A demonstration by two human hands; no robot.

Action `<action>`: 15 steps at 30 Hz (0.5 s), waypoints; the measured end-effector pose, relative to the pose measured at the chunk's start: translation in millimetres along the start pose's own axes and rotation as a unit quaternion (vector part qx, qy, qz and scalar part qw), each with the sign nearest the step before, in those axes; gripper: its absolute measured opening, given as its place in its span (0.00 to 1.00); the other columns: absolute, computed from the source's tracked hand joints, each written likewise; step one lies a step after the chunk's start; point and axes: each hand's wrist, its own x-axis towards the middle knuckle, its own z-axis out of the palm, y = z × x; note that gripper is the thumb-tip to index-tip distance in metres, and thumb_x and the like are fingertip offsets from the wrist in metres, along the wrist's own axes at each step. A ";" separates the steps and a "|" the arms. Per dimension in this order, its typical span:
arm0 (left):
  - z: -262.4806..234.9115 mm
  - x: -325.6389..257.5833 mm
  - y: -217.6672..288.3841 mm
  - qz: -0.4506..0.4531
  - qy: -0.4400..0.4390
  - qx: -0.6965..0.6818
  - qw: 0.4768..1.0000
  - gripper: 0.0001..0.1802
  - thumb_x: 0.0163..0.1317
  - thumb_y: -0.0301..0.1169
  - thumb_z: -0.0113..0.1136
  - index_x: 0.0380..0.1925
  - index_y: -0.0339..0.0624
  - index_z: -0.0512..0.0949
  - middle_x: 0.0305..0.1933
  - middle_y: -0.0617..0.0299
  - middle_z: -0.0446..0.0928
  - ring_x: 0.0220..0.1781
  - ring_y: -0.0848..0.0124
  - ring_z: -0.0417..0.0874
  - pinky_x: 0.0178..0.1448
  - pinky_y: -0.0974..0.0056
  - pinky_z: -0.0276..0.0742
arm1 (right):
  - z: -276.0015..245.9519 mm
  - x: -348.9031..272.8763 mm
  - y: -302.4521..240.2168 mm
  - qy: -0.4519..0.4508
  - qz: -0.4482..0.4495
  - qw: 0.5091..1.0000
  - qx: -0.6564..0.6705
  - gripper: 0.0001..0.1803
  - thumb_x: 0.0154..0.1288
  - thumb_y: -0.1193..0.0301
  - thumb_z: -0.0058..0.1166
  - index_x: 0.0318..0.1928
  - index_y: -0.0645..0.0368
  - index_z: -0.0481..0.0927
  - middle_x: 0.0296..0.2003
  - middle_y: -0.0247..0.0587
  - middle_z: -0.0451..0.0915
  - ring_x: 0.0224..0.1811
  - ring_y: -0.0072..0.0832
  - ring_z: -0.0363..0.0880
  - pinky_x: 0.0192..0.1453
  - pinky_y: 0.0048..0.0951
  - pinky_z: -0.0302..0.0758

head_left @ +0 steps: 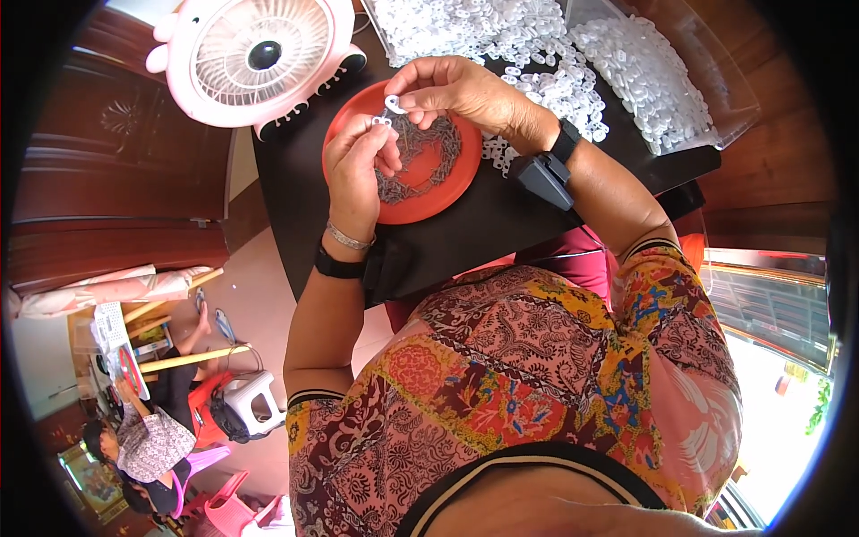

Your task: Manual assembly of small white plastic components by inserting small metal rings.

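Small white plastic ring-shaped piece (394, 102) is being pinched between the thumb and forefinger of the right hand (456, 89), held just above the far rim of the round orange plastic plate (465, 174), while the left hand (358, 166) is closing its fingertips on a thin grey metal part (383, 122) directly beneath it, the two pieces almost touching. Both hands are grasping, neither one released, and the work is hovering over the heap of dark grey metal wire pieces (420, 152) lying in the plate. Doing this step well is, in my judgement, a matter of keeping the two fingertips close and steady, lining up the small opening of the white piece with the end of the metal part before pressing, and staying over the plate so that anything slipping is landing among the other pieces and not on the black desk (304, 188). Loose white plastic pieces (555, 89) are lying scattered on the desk just beyond the plate, and more are filling a clear plastic bin (653, 72) to the right, near enough to reach. A pink and white desk fan (259, 54) is standing at the far left. Each wrist is wearing a black band, the right one carrying a dark boxy device (541, 174). Down at the lower left another person (148, 438) is sitting on the floor, well apart
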 end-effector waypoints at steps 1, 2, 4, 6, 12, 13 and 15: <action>0.2 0.2 0.0 0.000 0.000 0.001 1.000 0.11 0.64 0.31 0.50 0.26 0.37 0.75 0.21 0.65 0.73 0.20 0.79 0.71 0.24 0.75 0.63 | -0.6 0.0 -0.2 0.004 -0.010 1.000 -0.009 0.13 0.64 0.72 0.57 0.48 0.61 0.77 0.36 0.29 0.79 0.33 0.15 0.77 0.40 0.17 0.75; 0.6 0.5 0.0 -0.004 0.008 0.014 1.000 0.11 0.63 0.31 0.50 0.25 0.37 0.75 0.20 0.65 0.72 0.19 0.79 0.71 0.24 0.75 0.62 | -1.1 0.0 -0.3 0.007 -0.021 1.000 -0.017 0.13 0.64 0.72 0.57 0.48 0.61 0.77 0.36 0.30 0.79 0.33 0.15 0.77 0.40 0.17 0.75; 0.9 0.2 0.6 -0.009 0.017 0.028 0.999 0.11 0.63 0.31 0.50 0.24 0.37 0.75 0.20 0.66 0.72 0.19 0.79 0.70 0.24 0.75 0.61 | -1.7 0.1 -0.7 0.004 -0.026 0.999 -0.023 0.13 0.64 0.73 0.56 0.48 0.62 0.77 0.36 0.30 0.79 0.33 0.15 0.77 0.40 0.17 0.75; 1.2 0.1 1.7 -0.014 0.005 0.034 0.999 0.11 0.62 0.31 0.50 0.23 0.38 0.74 0.18 0.66 0.71 0.18 0.80 0.68 0.23 0.75 0.60 | -0.9 0.3 -1.6 0.001 -0.032 0.999 -0.029 0.12 0.64 0.73 0.56 0.48 0.62 0.77 0.35 0.30 0.79 0.33 0.15 0.77 0.40 0.17 0.75; 1.9 0.3 1.3 -0.017 0.006 0.045 0.999 0.11 0.61 0.30 0.50 0.23 0.38 0.74 0.16 0.67 0.70 0.17 0.80 0.67 0.22 0.75 0.58 | 1.2 0.4 -0.6 0.001 -0.038 0.997 -0.066 0.11 0.64 0.74 0.55 0.47 0.64 0.78 0.35 0.31 0.79 0.32 0.15 0.75 0.39 0.17 0.74; 1.9 0.2 1.0 -0.018 0.005 0.045 0.999 0.11 0.61 0.30 0.50 0.23 0.38 0.74 0.16 0.67 0.70 0.17 0.80 0.67 0.22 0.75 0.58 | 0.9 0.8 0.0 0.000 -0.041 0.997 -0.067 0.11 0.64 0.74 0.55 0.46 0.64 0.78 0.34 0.31 0.79 0.32 0.15 0.75 0.38 0.18 0.74; 2.1 0.0 0.2 -0.019 -0.003 0.040 0.999 0.11 0.61 0.31 0.50 0.23 0.38 0.74 0.16 0.67 0.70 0.17 0.80 0.66 0.21 0.76 0.58 | 1.2 0.9 0.3 -0.001 -0.045 0.997 -0.069 0.11 0.64 0.75 0.56 0.46 0.64 0.78 0.34 0.31 0.79 0.32 0.15 0.75 0.38 0.18 0.74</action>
